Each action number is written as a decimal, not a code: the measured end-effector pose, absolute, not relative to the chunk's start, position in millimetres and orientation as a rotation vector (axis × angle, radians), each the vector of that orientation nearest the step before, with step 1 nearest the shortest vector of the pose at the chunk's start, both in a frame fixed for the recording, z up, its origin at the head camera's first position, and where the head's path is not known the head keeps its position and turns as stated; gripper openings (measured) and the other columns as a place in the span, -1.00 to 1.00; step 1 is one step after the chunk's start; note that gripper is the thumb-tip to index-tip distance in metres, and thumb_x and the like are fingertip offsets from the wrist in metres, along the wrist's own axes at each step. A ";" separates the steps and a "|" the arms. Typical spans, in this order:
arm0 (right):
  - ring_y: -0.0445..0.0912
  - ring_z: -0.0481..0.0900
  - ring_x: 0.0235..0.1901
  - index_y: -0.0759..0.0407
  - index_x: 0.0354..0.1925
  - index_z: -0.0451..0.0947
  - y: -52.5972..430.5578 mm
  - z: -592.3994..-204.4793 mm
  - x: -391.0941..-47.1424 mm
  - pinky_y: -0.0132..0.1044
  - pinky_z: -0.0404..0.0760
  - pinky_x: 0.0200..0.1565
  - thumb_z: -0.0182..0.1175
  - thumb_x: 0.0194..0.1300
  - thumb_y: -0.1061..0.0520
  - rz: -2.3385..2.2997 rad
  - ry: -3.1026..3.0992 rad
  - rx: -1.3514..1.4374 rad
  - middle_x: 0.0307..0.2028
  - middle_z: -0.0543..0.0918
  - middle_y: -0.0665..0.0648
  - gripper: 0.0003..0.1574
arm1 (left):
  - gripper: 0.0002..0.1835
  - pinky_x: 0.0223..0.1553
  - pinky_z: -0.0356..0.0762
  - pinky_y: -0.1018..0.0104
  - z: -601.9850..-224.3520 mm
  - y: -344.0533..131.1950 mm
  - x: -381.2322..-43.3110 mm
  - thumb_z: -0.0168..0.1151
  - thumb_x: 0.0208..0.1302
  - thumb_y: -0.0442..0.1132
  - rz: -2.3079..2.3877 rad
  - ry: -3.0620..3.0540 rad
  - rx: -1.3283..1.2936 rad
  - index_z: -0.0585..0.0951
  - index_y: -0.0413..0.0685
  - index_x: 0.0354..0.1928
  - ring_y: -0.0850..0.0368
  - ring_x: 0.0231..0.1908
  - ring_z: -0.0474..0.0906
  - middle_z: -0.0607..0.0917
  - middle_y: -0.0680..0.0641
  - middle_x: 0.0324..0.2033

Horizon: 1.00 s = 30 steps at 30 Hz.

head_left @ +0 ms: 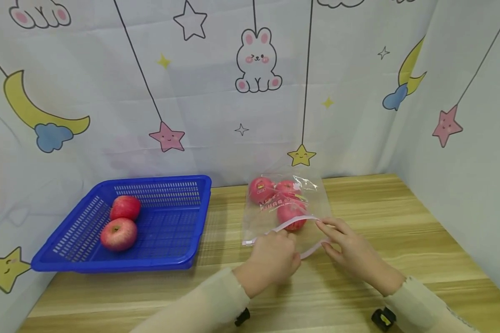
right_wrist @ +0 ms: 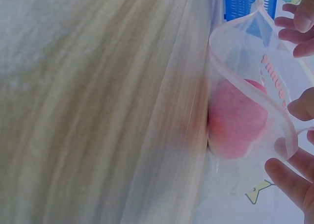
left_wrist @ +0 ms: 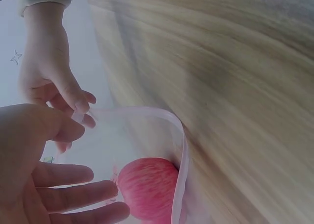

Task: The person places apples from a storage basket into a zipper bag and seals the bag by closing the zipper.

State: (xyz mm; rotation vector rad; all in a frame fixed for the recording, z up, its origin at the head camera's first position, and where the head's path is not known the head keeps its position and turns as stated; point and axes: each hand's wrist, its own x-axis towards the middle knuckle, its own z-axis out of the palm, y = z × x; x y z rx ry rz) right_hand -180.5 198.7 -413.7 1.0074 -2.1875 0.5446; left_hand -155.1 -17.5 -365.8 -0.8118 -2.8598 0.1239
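Observation:
A clear zip bag (head_left: 314, 194) with a pink-edged mouth lies on the table, its mouth spread apart toward me. Three red apples (head_left: 290, 213) show inside it. My right hand (head_left: 354, 254) pinches the right corner of the mouth between thumb and fingers, as the left wrist view also shows. At the mouth is my left hand (head_left: 272, 259); its fingers (left_wrist: 78, 194) are extended beside the opening, with nothing gripped. Whether they touch the film cannot be told. An apple (right_wrist: 238, 118) sits just inside the mouth in the right wrist view.
To the left stands a blue plastic basket (head_left: 171, 264) with two red apples (head_left: 118, 234) in its left part. A white patterned cloth (head_left: 216, 92) hangs behind the table and at its sides. Wood-grain tabletop (head_left: 416, 259) extends right of the bag.

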 end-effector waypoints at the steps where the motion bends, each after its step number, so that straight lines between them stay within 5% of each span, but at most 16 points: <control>1: -0.15 0.64 -0.37 0.29 0.12 0.51 198.7 -413.8 -180.5 -0.43 0.60 -0.33 -0.15 0.39 -0.15 0.544 -2.189 1.006 0.00 0.53 0.18 -0.36 | -0.65 -0.62 0.41 0.26 -365.6 -18.4 -155.2 0.17 0.18 0.12 0.124 -2.855 -0.816 0.59 -0.03 -0.30 0.10 -0.52 0.51 0.60 0.03 -0.47; 9: -0.13 0.65 -0.37 0.28 0.14 0.49 199.0 -413.3 -178.9 -0.41 0.61 -0.31 -0.08 0.38 -0.12 0.553 -2.209 1.019 0.01 0.53 0.17 -0.38 | -0.68 -0.65 0.37 0.31 -362.7 -28.3 -154.7 0.17 0.18 0.11 0.120 -2.794 -0.877 0.57 0.00 -0.36 0.13 -0.55 0.49 0.61 0.06 -0.46; 17: -0.14 0.65 -0.34 0.31 0.12 0.50 199.6 -412.9 -180.3 -0.43 0.61 -0.28 -0.10 0.39 -0.12 0.553 -2.195 1.020 0.01 0.53 0.17 -0.38 | -0.70 -0.71 0.27 0.31 -357.9 -37.8 -157.7 0.18 0.15 0.10 0.165 -2.717 -0.866 0.52 0.04 -0.49 0.14 -0.64 0.42 0.50 0.09 -0.64; 30: -0.14 0.65 -0.33 0.29 0.12 0.51 200.1 -413.2 -180.7 -0.37 0.62 -0.28 0.06 0.36 -0.03 0.545 -2.196 1.015 0.01 0.54 0.17 -0.48 | -0.70 -0.64 0.39 0.30 -350.6 -50.4 -162.6 0.18 0.17 0.06 0.071 -2.748 -0.820 0.53 -0.01 -0.49 0.10 -0.56 0.49 0.54 0.03 -0.62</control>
